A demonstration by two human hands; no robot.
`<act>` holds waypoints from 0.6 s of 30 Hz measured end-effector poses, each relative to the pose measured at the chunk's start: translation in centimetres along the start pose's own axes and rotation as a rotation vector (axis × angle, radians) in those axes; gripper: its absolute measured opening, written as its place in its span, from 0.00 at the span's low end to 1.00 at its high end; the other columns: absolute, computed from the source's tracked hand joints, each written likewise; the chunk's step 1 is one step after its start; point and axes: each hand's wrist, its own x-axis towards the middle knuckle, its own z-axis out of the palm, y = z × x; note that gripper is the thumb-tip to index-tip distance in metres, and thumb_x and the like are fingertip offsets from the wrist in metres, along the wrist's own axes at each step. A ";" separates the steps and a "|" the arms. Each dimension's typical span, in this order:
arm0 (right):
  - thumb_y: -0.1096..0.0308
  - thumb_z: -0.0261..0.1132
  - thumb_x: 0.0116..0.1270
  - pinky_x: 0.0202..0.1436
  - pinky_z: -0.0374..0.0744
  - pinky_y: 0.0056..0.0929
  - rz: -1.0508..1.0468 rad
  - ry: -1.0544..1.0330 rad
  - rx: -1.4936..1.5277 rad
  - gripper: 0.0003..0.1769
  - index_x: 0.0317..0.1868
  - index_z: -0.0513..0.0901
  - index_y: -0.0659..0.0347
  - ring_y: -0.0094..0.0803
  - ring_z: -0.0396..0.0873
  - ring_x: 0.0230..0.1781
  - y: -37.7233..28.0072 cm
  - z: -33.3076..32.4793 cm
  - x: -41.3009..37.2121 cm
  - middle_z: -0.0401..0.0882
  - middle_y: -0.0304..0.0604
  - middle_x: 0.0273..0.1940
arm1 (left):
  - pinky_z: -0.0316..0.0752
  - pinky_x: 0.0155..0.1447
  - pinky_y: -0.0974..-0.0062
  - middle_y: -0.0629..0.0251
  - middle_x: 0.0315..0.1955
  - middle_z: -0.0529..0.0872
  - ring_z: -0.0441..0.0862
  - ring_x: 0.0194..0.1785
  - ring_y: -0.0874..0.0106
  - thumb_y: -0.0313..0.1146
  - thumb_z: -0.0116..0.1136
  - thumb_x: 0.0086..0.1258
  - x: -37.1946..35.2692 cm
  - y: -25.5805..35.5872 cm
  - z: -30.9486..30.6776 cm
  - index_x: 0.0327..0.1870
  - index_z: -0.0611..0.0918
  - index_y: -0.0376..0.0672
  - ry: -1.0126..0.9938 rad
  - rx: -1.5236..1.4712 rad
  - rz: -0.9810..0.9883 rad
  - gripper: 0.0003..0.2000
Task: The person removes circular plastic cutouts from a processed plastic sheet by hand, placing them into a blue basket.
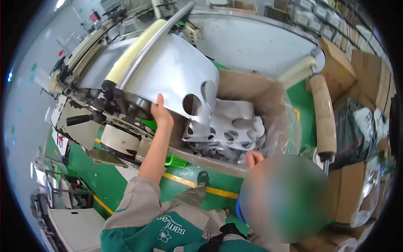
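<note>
My left hand (162, 113) is at the lower edge of a silver sheet (168, 71), thumb on its near face and fingers hidden behind it. The sheet hangs from a roller (134, 56) on the machine and has round holes near its free end. Below it, punched silver scrap (226, 130) lies heaped in a large cardboard box (252, 86). My right hand (253, 159) is by the box's near rim, its visible fingers curled together; a blurred disc covers the rest of it, and anything in its grasp is hidden.
The machine's black handle (79, 120) juts out at left. A wrapped roller (323, 113) stands right of the box. Cardboard boxes (365, 71) and a dark bag (354, 126) are farther right. A green crate (175, 161) sits beneath the near side of the box.
</note>
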 end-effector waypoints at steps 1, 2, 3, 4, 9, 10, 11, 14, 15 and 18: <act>0.71 0.59 0.63 0.47 0.72 0.21 -0.021 -0.138 0.050 0.11 0.44 0.76 0.68 0.23 0.73 0.42 -4.0 4.8 3.7 0.76 0.39 0.40 | 0.71 0.53 0.70 0.61 0.48 0.76 0.75 0.50 0.69 0.32 0.49 0.69 -0.4 0.2 0.2 0.54 0.69 0.34 0.000 -0.024 0.001 0.16; 0.70 0.60 0.63 0.48 0.71 0.21 -0.104 -0.246 0.080 0.13 0.47 0.75 0.66 0.22 0.74 0.42 -6.0 9.0 7.4 0.77 0.39 0.42 | 0.72 0.51 0.71 0.63 0.45 0.78 0.76 0.47 0.70 0.33 0.50 0.69 -1.2 1.1 0.7 0.50 0.71 0.35 -0.010 -0.056 -0.040 0.14; 0.70 0.62 0.62 0.49 0.71 0.22 -0.167 -0.343 0.068 0.17 0.51 0.74 0.63 0.24 0.73 0.45 -6.6 13.6 10.5 0.76 0.40 0.44 | 0.73 0.43 0.75 0.65 0.41 0.79 0.77 0.40 0.74 0.35 0.52 0.68 -0.8 0.1 -0.9 0.45 0.73 0.36 0.010 0.036 -0.126 0.12; 0.67 0.63 0.60 0.50 0.70 0.24 -0.256 -0.472 0.094 0.22 0.55 0.72 0.61 0.27 0.71 0.47 -6.7 17.3 13.9 0.73 0.43 0.48 | 0.70 0.35 0.79 0.68 0.33 0.79 0.75 0.33 0.78 0.37 0.55 0.66 -1.9 1.1 -0.3 0.41 0.74 0.38 -0.004 0.120 -0.235 0.12; 0.62 0.67 0.55 0.46 0.74 0.26 -0.180 -0.941 -0.165 0.25 0.51 0.75 0.67 0.29 0.76 0.43 -8.3 22.0 18.6 0.73 0.44 0.49 | 0.55 0.27 0.86 0.80 0.22 0.70 0.60 0.24 0.88 0.38 0.57 0.64 -5.4 0.3 0.2 0.37 0.79 0.41 -0.205 0.138 -0.328 0.09; 0.64 0.66 0.56 0.46 0.74 0.26 -0.015 -0.836 -0.069 0.23 0.50 0.75 0.68 0.29 0.76 0.43 -5.4 20.5 19.2 0.75 0.43 0.46 | 0.57 0.29 0.87 0.80 0.23 0.71 0.61 0.26 0.88 0.37 0.58 0.64 -5.7 1.1 0.6 0.39 0.78 0.40 -0.255 0.130 -0.381 0.10; 0.65 0.64 0.57 0.47 0.74 0.26 0.143 -0.730 0.021 0.22 0.49 0.75 0.69 0.28 0.77 0.43 -2.5 18.7 19.9 0.77 0.42 0.43 | 0.61 0.33 0.87 0.77 0.28 0.74 0.65 0.30 0.87 0.35 0.58 0.64 -6.0 1.9 1.7 0.44 0.77 0.39 -0.202 0.072 -0.320 0.12; 0.63 0.61 0.64 0.47 0.76 0.35 0.461 -0.127 0.767 0.18 0.48 0.74 0.67 0.34 0.78 0.43 0.7 13.0 21.4 0.78 0.43 0.43 | 0.68 0.42 0.80 0.68 0.37 0.79 0.74 0.39 0.81 0.33 0.57 0.64 -2.8 2.7 1.6 0.46 0.76 0.36 0.003 -0.014 -0.203 0.13; 0.63 0.60 0.64 0.46 0.76 0.34 0.417 -0.174 0.728 0.17 0.48 0.74 0.67 0.33 0.78 0.43 0.2 12.8 21.9 0.78 0.43 0.42 | 0.69 0.43 0.79 0.67 0.38 0.79 0.74 0.40 0.79 0.33 0.56 0.64 -1.4 3.3 1.7 0.46 0.75 0.35 0.032 -0.068 -0.164 0.13; 0.65 0.60 0.63 0.47 0.75 0.29 0.183 -0.477 0.519 0.19 0.49 0.73 0.70 0.29 0.76 0.44 -6.5 17.1 22.0 0.77 0.43 0.44 | 0.70 0.44 0.77 0.66 0.40 0.80 0.76 0.41 0.76 0.33 0.55 0.66 0.7 3.2 1.6 0.45 0.75 0.35 0.115 -0.062 -0.019 0.12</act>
